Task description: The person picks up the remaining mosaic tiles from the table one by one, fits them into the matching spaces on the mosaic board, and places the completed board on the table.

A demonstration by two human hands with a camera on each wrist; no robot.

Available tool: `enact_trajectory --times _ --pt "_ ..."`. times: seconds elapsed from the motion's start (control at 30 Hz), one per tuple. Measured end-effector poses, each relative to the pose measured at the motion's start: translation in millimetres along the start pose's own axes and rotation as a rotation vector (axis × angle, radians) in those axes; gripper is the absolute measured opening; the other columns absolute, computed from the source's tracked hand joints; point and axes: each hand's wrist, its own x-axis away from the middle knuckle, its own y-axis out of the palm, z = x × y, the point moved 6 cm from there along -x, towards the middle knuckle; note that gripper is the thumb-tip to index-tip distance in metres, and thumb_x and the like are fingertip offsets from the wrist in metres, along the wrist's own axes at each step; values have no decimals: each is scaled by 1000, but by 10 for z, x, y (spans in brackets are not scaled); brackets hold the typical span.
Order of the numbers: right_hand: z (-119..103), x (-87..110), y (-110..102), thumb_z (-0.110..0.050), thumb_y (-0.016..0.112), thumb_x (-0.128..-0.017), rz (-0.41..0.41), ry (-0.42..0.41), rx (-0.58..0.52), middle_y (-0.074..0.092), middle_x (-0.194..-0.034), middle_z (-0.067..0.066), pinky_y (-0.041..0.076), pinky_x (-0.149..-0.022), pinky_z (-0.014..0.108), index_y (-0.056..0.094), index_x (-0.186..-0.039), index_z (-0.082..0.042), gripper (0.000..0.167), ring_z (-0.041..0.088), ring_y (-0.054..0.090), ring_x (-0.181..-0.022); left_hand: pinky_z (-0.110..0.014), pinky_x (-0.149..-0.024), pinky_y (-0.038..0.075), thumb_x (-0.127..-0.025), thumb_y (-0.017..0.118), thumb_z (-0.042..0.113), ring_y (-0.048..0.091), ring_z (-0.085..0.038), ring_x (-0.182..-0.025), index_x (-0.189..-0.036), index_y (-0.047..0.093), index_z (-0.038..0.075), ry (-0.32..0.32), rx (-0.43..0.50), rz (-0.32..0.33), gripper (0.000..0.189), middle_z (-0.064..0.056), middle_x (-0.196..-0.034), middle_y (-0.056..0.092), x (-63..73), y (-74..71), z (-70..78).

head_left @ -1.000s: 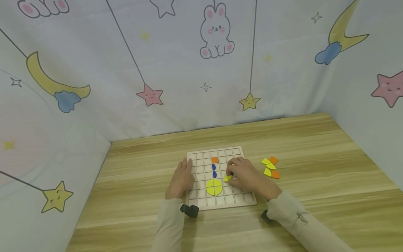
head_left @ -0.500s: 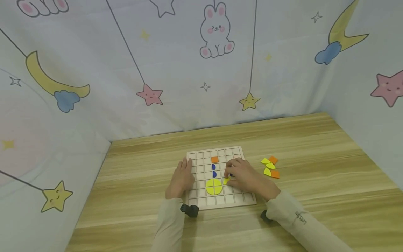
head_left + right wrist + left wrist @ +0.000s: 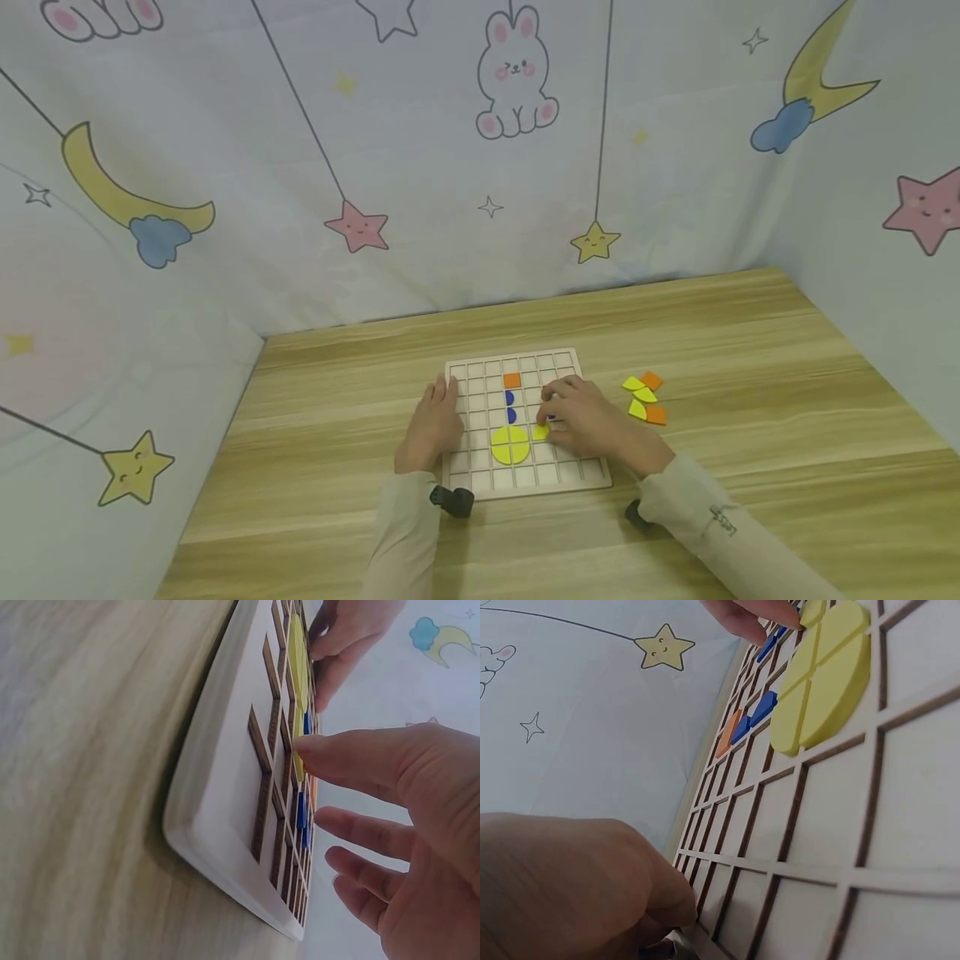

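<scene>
A pale wooden grid board (image 3: 480,486) lies flat on the table. My left hand (image 3: 433,425) rests along its left edge, fingers pointing away from me. My right hand (image 3: 588,421) is over the board's right half, its thumb and index fingertip pinching a yellow quarter-circle tile (image 3: 540,432) lying in a cell. The other right fingers are spread apart in the right wrist view. To its left, several yellow tiles form a round shape (image 3: 829,682). Above that are two blue half-round tiles (image 3: 511,415) and an orange square tile (image 3: 512,381). Further blue tiles (image 3: 301,811) are partly hidden by the right hand.
Right of the board, loose yellow tiles (image 3: 644,395) and orange tiles (image 3: 656,415) lie on the wood-grain table (image 3: 337,417). A printed cloth (image 3: 420,275) hangs behind the table and at both sides.
My right hand has lowered the yellow quarter-circle tile slightly toward me, from a tilted position to flat in a cell. My left hand has stayed at the board's edge.
</scene>
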Motion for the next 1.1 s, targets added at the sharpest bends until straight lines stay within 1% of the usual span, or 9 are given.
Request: enact_trajectory --times 0.23,0.6,0.8,0.93,1.1 --pt "8 -7 10 -21 71 -83 8 -3 6 59 -119 7 41 -98 52 73 -95 -17 13 32 48 -117 -48 -121 16 -94 35 5 14 -41 -146 -150 21 -3 -4 6 -2 58 -25 -157 14 8 -8 -4" --pt "11 -6 24 -20 67 -85 25 10 -7 59 -118 5 41 -99 51 71 -93 -19 9 30 49 -118 -48 -121 16 -94 34 4 14 -42 -145 -150 21 -4 17 -2 -4 58 -26 -157 14 17 -24 17" --pt "52 22 -56 -16 67 -84 74 26 -5 60 -120 7 41 -101 52 69 -92 -17 8 31 50 -118 -49 -120 16 -94 34 4 15 -42 -145 -150 20 -5 19 8 -1 58 -27 -157 14 13 -12 12" --pt "118 66 -130 -14 69 -83 101 50 1 61 -119 8 43 -98 54 69 -92 -16 9 33 50 -117 -49 -121 16 -94 34 5 14 -42 -145 -150 20 -4 13 9 -4 58 -26 -157 13 20 -19 11" --pt "225 135 -221 -15 70 -83 152 81 11 61 -115 7 44 -94 55 68 -90 -15 7 35 51 -114 -49 -121 16 -95 33 5 14 -42 -146 -150 20 -3 7 9 -5 58 -25 -157 13 24 -24 5"
